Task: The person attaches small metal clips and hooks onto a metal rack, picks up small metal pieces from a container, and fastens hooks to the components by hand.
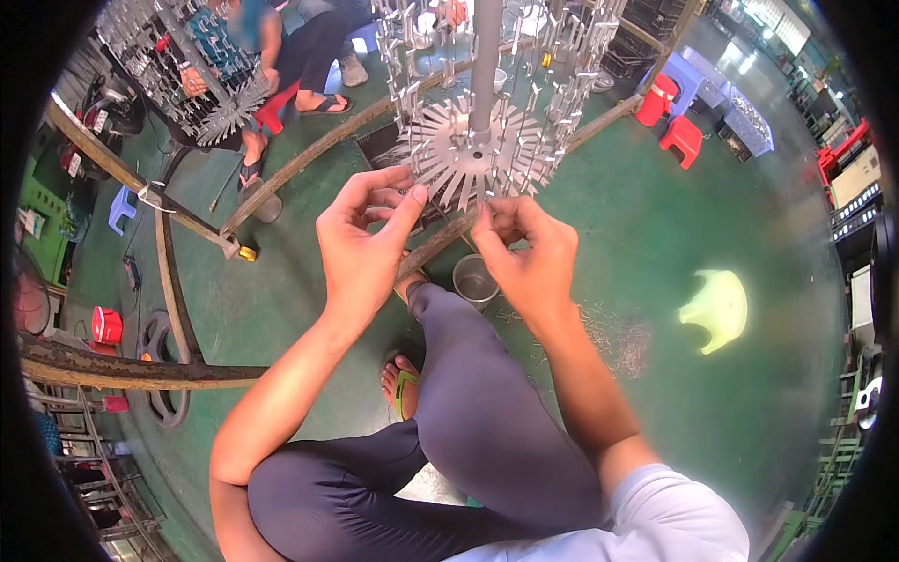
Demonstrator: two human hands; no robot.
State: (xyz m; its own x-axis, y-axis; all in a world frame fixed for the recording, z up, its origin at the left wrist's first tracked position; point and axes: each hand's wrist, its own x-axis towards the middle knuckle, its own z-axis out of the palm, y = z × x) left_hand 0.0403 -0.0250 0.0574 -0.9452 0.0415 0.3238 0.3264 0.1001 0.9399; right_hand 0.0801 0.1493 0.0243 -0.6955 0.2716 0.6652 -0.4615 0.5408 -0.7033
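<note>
In front of me stands a rack with a grey post (pixel 486 70) and a round metal disc (pixel 449 161) with radial fins. Many small silvery metal pieces (pixel 582 66) hang in columns around the post. My left hand (pixel 365 234) is at the disc's near left edge, thumb and fingers curled into a pinch. My right hand (pixel 534 258) pinches at the near edge, right of the left hand. Whatever sits between the fingertips of either hand is too small to make out. A metal bucket (pixel 476 281) stands on the floor below my right hand.
A wooden frame bar (pixel 314 169) crosses around the rack. At upper left, another person's foot (pixel 323 103) is near a second hung rack (pixel 201 89). Red stools (pixel 682 140) and a pale yellow stool (pixel 719 309) stand right. Thin scraps (pixel 623 342) litter the green floor.
</note>
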